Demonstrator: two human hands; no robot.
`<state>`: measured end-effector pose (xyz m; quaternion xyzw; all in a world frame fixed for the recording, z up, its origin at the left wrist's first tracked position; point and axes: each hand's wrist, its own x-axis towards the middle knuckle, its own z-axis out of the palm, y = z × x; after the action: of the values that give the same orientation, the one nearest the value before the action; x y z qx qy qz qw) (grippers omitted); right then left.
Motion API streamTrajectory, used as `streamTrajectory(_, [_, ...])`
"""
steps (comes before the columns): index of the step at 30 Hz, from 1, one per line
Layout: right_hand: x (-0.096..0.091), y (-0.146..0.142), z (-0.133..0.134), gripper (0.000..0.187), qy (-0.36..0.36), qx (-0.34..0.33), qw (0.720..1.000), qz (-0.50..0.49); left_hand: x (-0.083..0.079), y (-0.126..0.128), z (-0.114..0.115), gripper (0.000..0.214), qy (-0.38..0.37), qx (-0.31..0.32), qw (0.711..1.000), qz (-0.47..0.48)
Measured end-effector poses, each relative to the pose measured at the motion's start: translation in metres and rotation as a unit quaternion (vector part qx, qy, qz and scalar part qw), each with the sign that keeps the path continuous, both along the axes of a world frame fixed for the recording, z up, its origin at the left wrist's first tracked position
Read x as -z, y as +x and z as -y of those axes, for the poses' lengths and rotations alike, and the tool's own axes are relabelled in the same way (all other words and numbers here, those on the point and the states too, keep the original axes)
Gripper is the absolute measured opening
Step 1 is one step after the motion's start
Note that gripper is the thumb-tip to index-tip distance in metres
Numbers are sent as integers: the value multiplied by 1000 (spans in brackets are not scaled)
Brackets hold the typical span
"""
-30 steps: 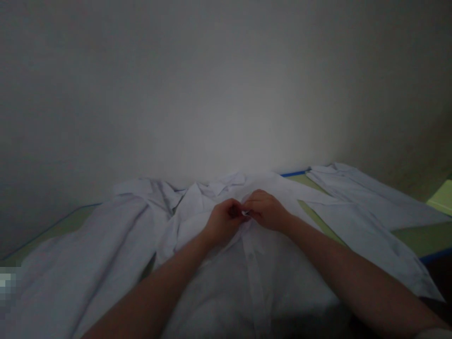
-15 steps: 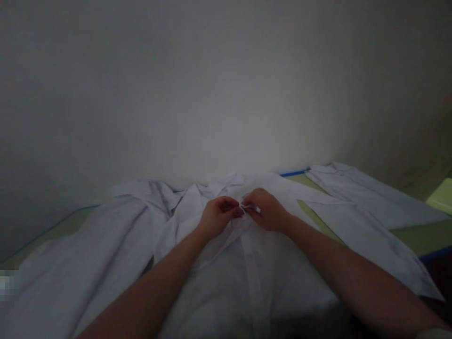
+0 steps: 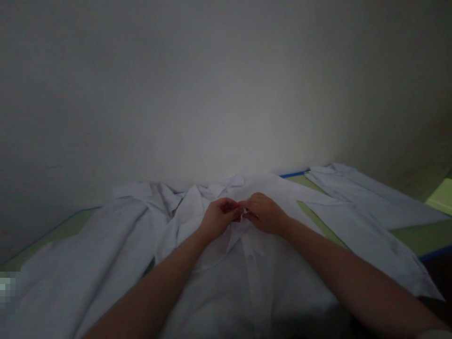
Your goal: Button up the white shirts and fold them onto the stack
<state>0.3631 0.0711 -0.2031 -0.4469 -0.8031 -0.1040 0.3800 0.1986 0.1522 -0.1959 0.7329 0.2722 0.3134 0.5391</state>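
A white button-up shirt [image 3: 254, 278] lies spread face up in front of me, its collar toward the wall. My left hand [image 3: 219, 217] and my right hand [image 3: 265, 213] meet at the top of the shirt's front placket, just below the collar. Both hands are closed in a pinch on the fabric edges there. A row of buttons runs down the placket toward me. What sits between the fingertips is too small and dim to name beyond the cloth.
The shirt rests on a green surface [image 3: 416, 238] with a blue edge [image 3: 436, 254]. One sleeve [image 3: 353, 207] stretches to the right, more white cloth [image 3: 88, 254] bunches at the left. A plain pale wall [image 3: 226, 84] rises right behind. The light is dim.
Both hands stay at the top of the placket. The fingers have shifted slightly and pressed closer together; the shirt has barely moved.
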Motion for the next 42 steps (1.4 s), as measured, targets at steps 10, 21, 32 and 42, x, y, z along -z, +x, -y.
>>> streamTrajectory(10, [5,-2,-3,13,-7,52,999,-5,5,0,-2,25,12,-3,1000,12])
streamTrajectory(21, [4,0,-4,14,44,71,996,-29,10,1,4,32,-3,-51,997,50])
streamTrajectory(32, [5,-3,-2,12,22,124,992,-11,1,-3,18,19,226,-103,968,-44])
streamTrajectory(42, [7,1,-4,16,56,62,996,-26,1,-7,17,17,271,-67,960,-30])
